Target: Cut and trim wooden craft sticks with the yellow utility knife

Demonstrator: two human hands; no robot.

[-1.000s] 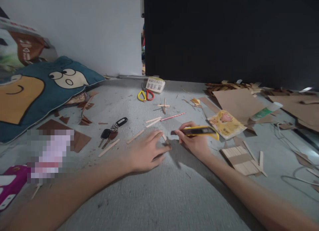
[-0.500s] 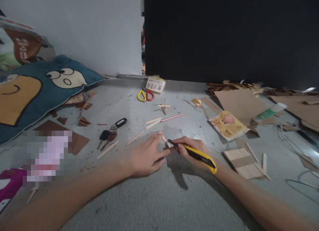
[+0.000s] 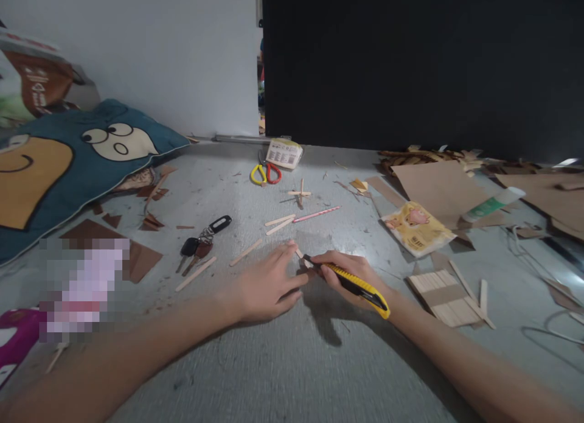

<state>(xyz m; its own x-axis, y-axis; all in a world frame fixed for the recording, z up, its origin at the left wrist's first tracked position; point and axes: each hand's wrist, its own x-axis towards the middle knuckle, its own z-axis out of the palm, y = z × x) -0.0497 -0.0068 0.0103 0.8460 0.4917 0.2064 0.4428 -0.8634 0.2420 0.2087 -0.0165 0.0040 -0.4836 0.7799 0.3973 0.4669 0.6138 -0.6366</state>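
Observation:
My right hand [image 3: 349,274] is wrapped round a yellow and black utility knife [image 3: 360,286], its front end against a small wooden craft stick [image 3: 298,252]. The fingers of my left hand [image 3: 269,283] press that stick on the grey table, one fingertip at its far end and others near the knife. Part of the stick is hidden by the fingers and the knife. Just beyond the hands lie two joined craft sticks [image 3: 280,224] and a pink striped pencil [image 3: 317,214]. Another loose stick [image 3: 246,252] lies left of them.
Farther back are a small stick cross [image 3: 300,194], scissors [image 3: 265,174] and a small packet [image 3: 283,153]. Keys [image 3: 201,245] lie on the left by a blue cushion [image 3: 123,137]. On the right are a banded stack of craft sticks [image 3: 442,296], a yellow packet [image 3: 417,228], a glue stick [image 3: 495,205] and cardboard [image 3: 438,185].
The knife in my right hand has shifted slightly left along the stick. My left hand stays in place on the stick. The whole view has drifted a little.

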